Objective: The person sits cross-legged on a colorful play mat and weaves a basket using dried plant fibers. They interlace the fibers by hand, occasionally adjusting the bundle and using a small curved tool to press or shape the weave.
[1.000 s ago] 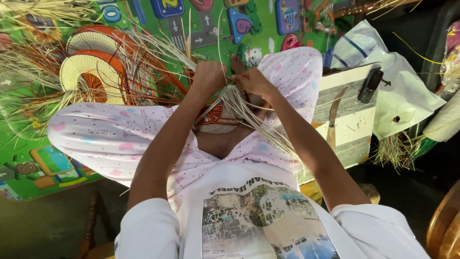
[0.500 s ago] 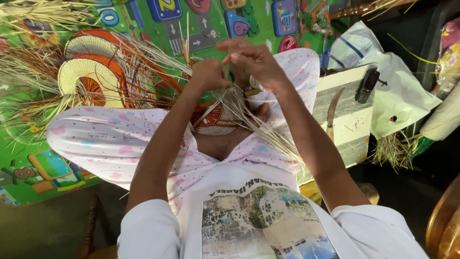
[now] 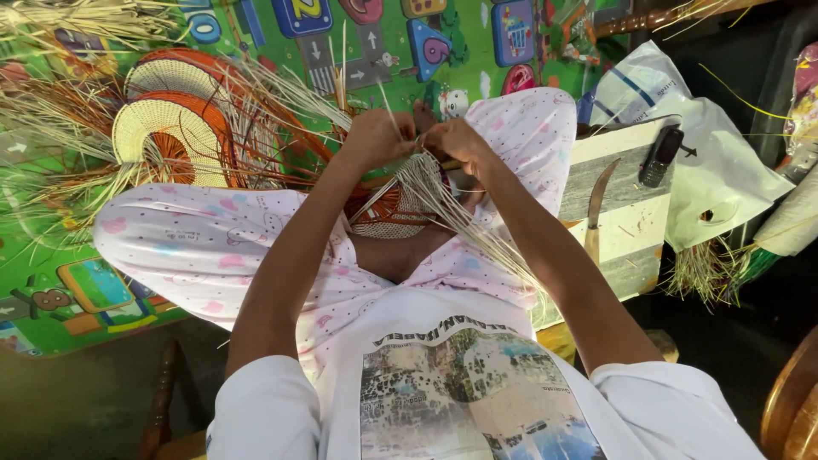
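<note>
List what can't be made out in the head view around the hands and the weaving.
- Fingertips of left hand and right hand: curled into the pale straw strands, so the exact grip is unclear.
- Small woven piece in the lap: mostly covered by strands and forearms.
- Curved blade on the wooden board: handle end hidden behind the right arm.
- Dark handset: too small for detail.
</note>
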